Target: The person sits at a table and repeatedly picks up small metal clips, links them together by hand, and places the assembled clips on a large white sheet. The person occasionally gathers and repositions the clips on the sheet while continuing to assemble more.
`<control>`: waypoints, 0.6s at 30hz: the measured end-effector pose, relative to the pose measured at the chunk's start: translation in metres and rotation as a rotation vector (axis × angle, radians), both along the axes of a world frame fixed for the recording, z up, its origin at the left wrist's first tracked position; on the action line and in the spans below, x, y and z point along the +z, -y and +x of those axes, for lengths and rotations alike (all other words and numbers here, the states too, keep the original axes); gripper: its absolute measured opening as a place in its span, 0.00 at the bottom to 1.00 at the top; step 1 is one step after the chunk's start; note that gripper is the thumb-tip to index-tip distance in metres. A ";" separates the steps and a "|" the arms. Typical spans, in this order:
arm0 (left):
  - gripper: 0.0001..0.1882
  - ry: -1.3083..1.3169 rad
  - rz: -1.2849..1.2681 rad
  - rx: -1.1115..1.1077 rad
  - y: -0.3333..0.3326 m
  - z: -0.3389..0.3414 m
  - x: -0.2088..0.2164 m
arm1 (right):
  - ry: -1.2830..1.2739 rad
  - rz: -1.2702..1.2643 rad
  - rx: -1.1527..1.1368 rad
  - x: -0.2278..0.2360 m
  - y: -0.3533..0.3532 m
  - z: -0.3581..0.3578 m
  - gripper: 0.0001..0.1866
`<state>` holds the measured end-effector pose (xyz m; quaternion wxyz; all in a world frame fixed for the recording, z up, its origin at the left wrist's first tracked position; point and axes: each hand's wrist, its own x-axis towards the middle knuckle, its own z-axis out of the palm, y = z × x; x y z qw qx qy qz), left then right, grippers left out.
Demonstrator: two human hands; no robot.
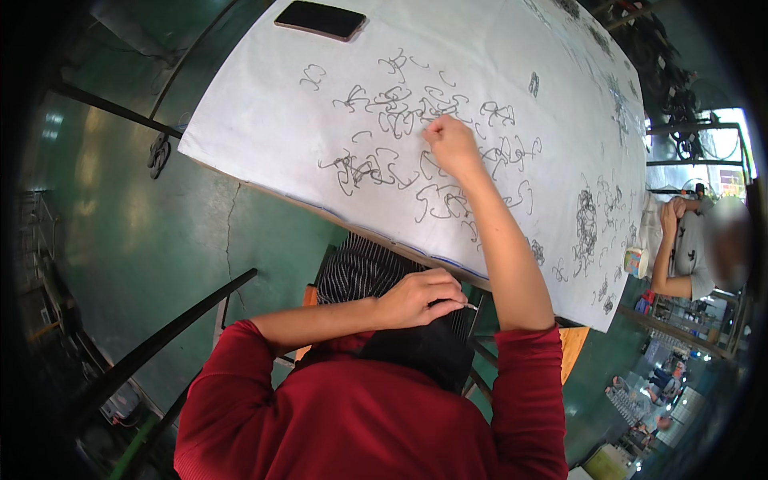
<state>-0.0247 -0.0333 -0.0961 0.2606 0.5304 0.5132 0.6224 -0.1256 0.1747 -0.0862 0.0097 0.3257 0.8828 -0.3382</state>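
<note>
My right hand (453, 146) reaches over the white tabletop (264, 120) with its fingers pinched together, low among many thin, black, curved pieces (396, 108). Whether a piece is between the fingertips is hidden. Close to my lap, just off the table's near edge, my left hand (420, 298) is closed, palm down. A small, slim, light-coloured thing (472, 306) pokes out from its fingertips; its kind is too small to tell. More curved black pieces (364, 170) lie in loose tangles nearer the table edge.
A dark phone (320, 20) lies at the far left of the table. Denser black heaps (586, 220) sit to the right, near a small tub (636, 262). Another person (692, 248) sits at the right side. A black metal bar (176, 328) stands at my left.
</note>
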 end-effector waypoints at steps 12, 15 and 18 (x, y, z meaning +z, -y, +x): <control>0.07 -0.005 -0.032 0.052 -0.007 0.007 0.014 | -0.714 -0.583 -0.583 0.109 0.106 0.234 0.13; 0.07 -0.025 -0.034 0.021 -0.012 0.016 0.018 | -0.818 -0.575 -0.686 0.104 0.130 0.261 0.13; 0.08 -0.060 -0.050 0.005 -0.017 0.023 0.020 | -0.893 -0.549 -0.733 0.097 0.137 0.268 0.12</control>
